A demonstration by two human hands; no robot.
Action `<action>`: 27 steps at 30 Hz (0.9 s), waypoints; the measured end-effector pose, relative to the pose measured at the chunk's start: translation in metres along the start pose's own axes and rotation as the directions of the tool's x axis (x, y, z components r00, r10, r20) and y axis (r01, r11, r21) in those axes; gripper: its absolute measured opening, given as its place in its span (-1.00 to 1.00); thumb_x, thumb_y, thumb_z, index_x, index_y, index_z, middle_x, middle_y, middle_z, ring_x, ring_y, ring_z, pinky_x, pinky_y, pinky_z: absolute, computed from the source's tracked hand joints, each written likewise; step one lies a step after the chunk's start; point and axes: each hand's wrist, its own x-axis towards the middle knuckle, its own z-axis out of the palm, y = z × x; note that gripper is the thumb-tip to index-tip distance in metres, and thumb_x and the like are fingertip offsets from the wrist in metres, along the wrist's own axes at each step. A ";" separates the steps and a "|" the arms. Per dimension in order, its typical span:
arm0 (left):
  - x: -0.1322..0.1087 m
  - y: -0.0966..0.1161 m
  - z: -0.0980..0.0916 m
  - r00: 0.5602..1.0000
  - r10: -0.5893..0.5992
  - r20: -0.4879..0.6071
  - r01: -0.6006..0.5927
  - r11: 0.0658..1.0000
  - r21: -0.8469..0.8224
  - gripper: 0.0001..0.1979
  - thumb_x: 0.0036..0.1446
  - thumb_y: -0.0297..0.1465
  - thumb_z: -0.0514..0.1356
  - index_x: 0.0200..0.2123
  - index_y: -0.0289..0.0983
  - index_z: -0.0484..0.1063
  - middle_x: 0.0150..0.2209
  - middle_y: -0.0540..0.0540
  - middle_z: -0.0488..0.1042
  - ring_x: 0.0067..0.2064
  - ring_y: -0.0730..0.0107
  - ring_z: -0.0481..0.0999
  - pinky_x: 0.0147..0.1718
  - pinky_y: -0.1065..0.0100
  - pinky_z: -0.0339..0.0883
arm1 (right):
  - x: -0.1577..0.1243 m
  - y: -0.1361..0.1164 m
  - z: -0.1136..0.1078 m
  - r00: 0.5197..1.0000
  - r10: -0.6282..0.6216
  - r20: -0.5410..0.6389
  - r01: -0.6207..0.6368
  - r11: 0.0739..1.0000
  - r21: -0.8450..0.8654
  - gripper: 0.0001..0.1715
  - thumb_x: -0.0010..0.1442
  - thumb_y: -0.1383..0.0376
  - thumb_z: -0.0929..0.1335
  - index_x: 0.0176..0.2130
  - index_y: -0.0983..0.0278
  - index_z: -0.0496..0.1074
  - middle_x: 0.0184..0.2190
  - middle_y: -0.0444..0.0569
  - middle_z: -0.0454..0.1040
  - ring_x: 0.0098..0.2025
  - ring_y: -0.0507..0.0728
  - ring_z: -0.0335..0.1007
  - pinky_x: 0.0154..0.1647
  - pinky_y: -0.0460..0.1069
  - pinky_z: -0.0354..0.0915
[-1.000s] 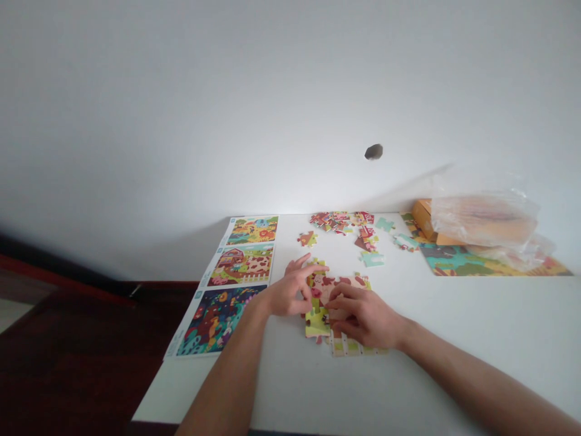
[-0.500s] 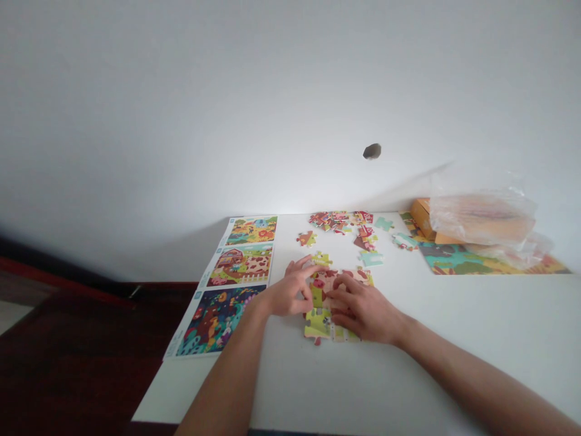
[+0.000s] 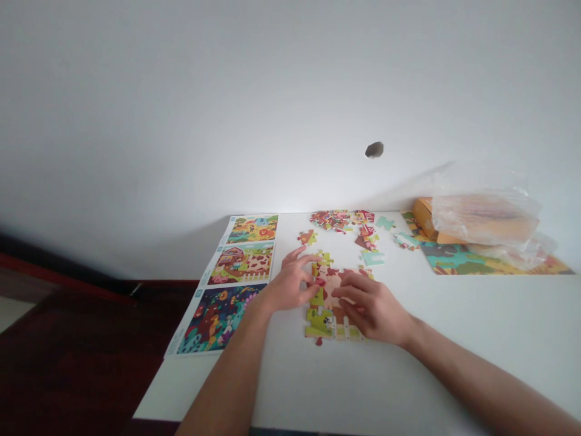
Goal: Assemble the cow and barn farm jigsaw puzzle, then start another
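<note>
A: Where's the puzzle (image 3: 320, 322)?
B: On the table (image 3: 295, 381), btwn both hands. L hand (image 3: 289, 287), fingers apart, is at its left edge; R hand (image 3: 376, 310) bends over it, grip can't be told. Loose pcs (image 3: 373, 259) lie behind.

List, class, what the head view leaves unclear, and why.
Head view:
- part of the flat, multicoloured joined puzzle: hidden by the bare right hand
- whatever lies behind the crumpled clear plastic bag: blurred by its film
- margin print on the long white paper sheet: too small
- elbow end of the bare left forearm: cut by the bottom edge
</note>
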 end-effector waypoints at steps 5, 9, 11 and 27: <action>0.001 -0.005 0.006 0.998 -0.061 0.011 0.061 0.998 0.007 -0.80 0.15 -0.28 0.26 -0.15 -0.10 0.57 0.31 0.00 0.28 0.43 -0.06 -0.06 0.38 -0.14 -0.14 | 0.002 -0.018 0.009 0.972 0.028 0.232 -0.005 0.995 -0.099 -0.42 0.25 0.04 0.38 0.17 0.22 0.35 -0.02 0.11 0.38 -0.08 0.22 0.36 -0.10 0.11 0.37; 0.001 -0.006 0.009 0.994 -0.092 0.052 0.092 0.996 0.009 -0.76 0.18 -0.27 0.23 -0.08 -0.10 0.52 0.35 -0.02 0.21 0.44 -0.12 -0.09 0.35 -0.20 -0.12 | 0.004 -0.025 0.021 0.945 -0.008 0.328 0.055 0.989 -0.135 -0.38 0.19 -0.04 0.41 0.12 0.22 0.38 0.03 0.11 0.36 0.00 0.29 0.29 -0.06 0.17 0.36; 0.001 -0.007 0.010 0.995 -0.087 0.054 0.086 0.996 0.011 -0.76 0.18 -0.28 0.22 -0.07 -0.10 0.51 0.35 -0.03 0.21 0.43 -0.12 -0.09 0.35 -0.21 -0.13 | 0.004 -0.024 0.024 0.945 -0.024 0.327 0.069 0.990 -0.127 -0.51 0.25 0.01 0.37 0.06 0.23 0.42 0.00 0.10 0.38 -0.02 0.27 0.28 -0.05 0.15 0.35; 0.001 -0.004 0.008 0.995 -0.081 0.064 0.081 0.997 -0.005 -0.75 0.12 -0.37 0.25 -0.10 -0.12 0.51 0.35 -0.05 0.18 0.42 -0.15 -0.05 0.37 -0.22 -0.14 | 0.003 -0.012 0.022 0.963 -0.046 0.265 0.036 0.998 0.042 -0.47 0.27 0.03 0.38 0.11 0.24 0.40 -0.03 0.11 0.42 0.00 0.22 0.33 0.05 0.10 0.32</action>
